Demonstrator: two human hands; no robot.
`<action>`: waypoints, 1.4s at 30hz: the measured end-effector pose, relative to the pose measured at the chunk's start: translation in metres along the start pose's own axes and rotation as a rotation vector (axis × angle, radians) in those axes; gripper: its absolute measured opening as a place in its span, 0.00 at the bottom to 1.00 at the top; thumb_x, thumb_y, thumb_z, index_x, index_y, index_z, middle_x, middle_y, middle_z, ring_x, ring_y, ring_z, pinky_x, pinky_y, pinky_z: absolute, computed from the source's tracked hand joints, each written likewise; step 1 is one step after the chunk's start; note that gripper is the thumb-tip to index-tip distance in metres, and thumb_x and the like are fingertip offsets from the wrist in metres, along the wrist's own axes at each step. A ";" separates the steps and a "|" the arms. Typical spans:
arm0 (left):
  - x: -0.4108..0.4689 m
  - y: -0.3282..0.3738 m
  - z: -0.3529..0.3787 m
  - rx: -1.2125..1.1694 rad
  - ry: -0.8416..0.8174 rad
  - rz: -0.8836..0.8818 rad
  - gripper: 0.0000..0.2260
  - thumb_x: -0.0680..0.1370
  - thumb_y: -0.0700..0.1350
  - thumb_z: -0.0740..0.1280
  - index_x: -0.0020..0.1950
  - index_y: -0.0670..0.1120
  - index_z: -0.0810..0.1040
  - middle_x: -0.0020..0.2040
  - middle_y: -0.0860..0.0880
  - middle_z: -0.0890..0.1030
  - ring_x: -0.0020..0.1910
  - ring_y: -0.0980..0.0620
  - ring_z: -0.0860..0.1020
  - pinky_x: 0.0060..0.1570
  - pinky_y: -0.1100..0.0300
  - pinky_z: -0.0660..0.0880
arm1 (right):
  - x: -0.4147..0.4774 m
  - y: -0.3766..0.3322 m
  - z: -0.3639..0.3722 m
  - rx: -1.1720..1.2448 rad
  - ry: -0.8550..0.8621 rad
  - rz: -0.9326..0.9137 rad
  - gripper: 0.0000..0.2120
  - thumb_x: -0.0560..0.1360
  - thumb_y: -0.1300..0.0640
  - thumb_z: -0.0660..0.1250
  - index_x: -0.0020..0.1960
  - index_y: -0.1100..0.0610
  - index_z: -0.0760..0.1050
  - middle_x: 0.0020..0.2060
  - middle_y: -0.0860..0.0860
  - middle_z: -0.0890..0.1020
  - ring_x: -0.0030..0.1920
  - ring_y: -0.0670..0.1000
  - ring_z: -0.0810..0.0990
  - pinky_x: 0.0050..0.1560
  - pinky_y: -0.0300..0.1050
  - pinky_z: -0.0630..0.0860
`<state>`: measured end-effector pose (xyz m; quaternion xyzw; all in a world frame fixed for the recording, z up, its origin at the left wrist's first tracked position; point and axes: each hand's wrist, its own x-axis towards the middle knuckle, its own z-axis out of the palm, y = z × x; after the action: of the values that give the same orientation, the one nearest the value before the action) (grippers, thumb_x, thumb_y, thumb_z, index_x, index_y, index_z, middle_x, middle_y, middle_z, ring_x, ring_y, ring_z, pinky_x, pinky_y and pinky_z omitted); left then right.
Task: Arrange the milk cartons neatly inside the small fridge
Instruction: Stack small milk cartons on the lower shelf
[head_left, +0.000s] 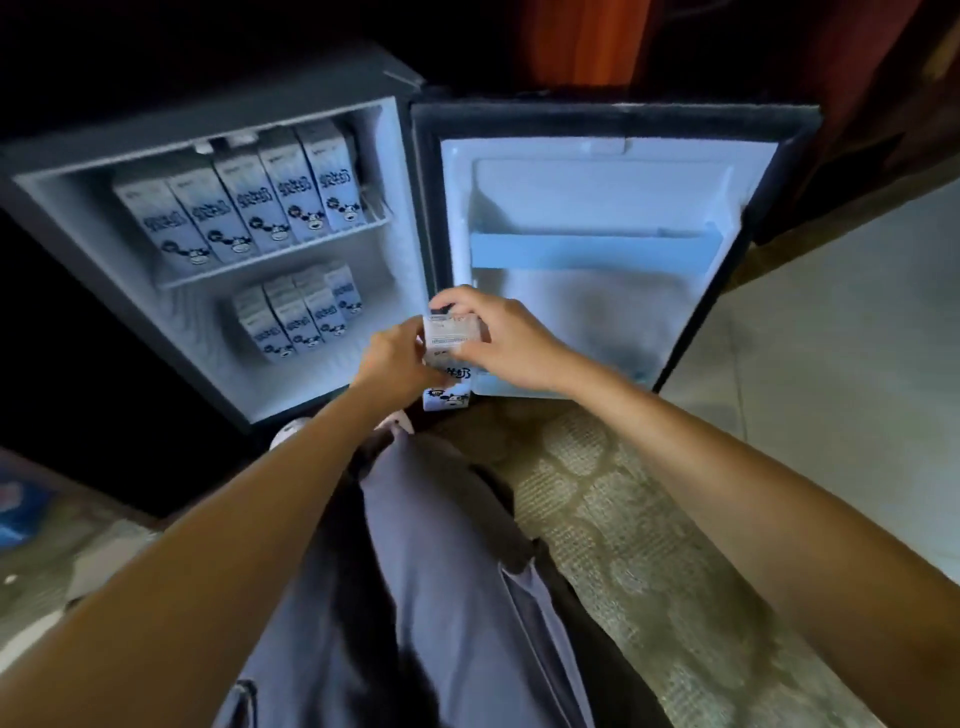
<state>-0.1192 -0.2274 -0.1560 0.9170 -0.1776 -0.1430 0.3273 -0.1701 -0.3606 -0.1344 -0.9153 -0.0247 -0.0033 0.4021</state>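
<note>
1. At the centre of the frame, both hands hold one milk carton (451, 338) upright.
2. The left hand (395, 358) grips the carton's left side, fingers curled round it.
3. The right hand (506, 340) curls over its top and right side.
4. This carton is outside the fridge (363, 291), in front of the lower edge of the open door (597, 197).
5. In the upper left of the frame, a row of five cartons (249, 208) stands side by side on the upper shelf.
6. Below them, a smaller group of cartons (301, 317) stands close together on the lower level.
7. A blue rail (592, 252) crosses the inside of the door.
8. Grey trousers (441, 571) and a patterned mat (623, 519) fill the bottom of the frame.
</note>
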 end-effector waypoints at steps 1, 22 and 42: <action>0.003 -0.008 -0.008 0.001 0.048 -0.018 0.21 0.68 0.40 0.75 0.59 0.43 0.75 0.51 0.43 0.82 0.48 0.47 0.78 0.44 0.59 0.71 | 0.011 -0.006 0.005 0.034 0.001 -0.009 0.22 0.73 0.68 0.64 0.65 0.56 0.69 0.60 0.55 0.76 0.51 0.48 0.73 0.37 0.23 0.69; 0.134 -0.161 -0.058 -0.001 0.130 -0.257 0.17 0.74 0.44 0.69 0.61 0.41 0.73 0.58 0.45 0.78 0.56 0.46 0.76 0.51 0.56 0.71 | 0.226 0.001 0.127 -0.008 0.044 0.323 0.11 0.70 0.54 0.69 0.42 0.62 0.75 0.35 0.51 0.77 0.36 0.51 0.74 0.25 0.36 0.62; 0.242 -0.242 -0.029 0.453 0.086 -0.151 0.32 0.80 0.36 0.55 0.77 0.51 0.41 0.78 0.49 0.38 0.77 0.48 0.37 0.74 0.52 0.39 | 0.358 0.096 0.198 -0.212 0.133 0.374 0.15 0.75 0.56 0.65 0.57 0.66 0.75 0.56 0.60 0.78 0.55 0.59 0.78 0.52 0.48 0.75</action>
<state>0.1648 -0.1382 -0.3272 0.9829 -0.1221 -0.0842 0.1087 0.1889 -0.2648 -0.3299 -0.9389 0.1727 0.0085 0.2977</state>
